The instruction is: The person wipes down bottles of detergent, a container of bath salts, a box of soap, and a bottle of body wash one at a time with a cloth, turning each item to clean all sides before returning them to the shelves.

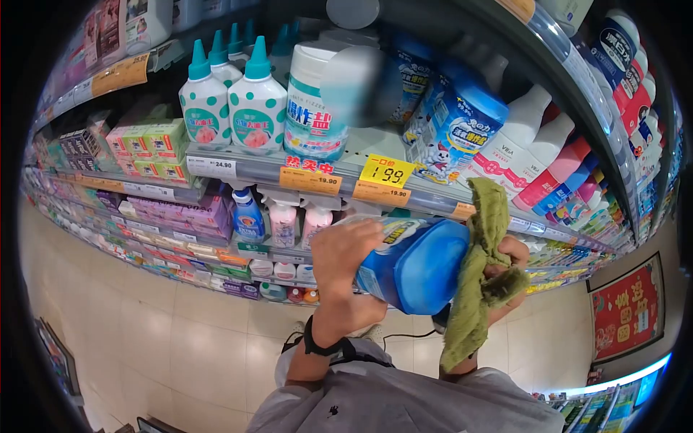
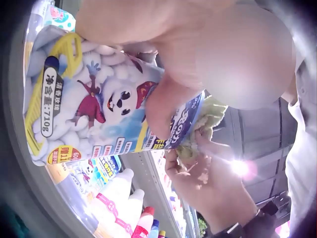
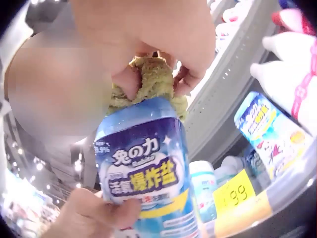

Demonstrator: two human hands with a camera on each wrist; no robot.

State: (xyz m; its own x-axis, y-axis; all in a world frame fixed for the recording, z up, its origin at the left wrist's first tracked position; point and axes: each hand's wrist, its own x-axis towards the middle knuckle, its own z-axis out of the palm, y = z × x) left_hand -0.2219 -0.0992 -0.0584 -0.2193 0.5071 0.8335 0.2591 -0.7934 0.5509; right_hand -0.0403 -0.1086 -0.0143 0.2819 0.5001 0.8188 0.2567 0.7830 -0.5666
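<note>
A blue tub with a printed label (image 1: 426,263) lies tilted in front of the shelf, its blue lid end toward the right. The left hand (image 1: 343,270) grips its label side; in the left wrist view that hand (image 2: 173,54) curls round the tub (image 2: 109,99). A green cloth (image 1: 480,274) is pinched in the right hand (image 1: 511,263) against the lid end. From the right wrist view, the cloth (image 3: 151,82) is bunched between the right hand's fingers (image 3: 131,82), touching the top of the tub (image 3: 143,163).
On the shelf stand white bottles with teal caps (image 1: 258,105), a white-and-teal tub (image 1: 314,108) and another blue tub (image 1: 462,130). A yellow price tag (image 1: 386,172) fronts a gap between tubs. White bottles (image 1: 523,137) stand to the right; tiled floor (image 1: 173,325) lies below.
</note>
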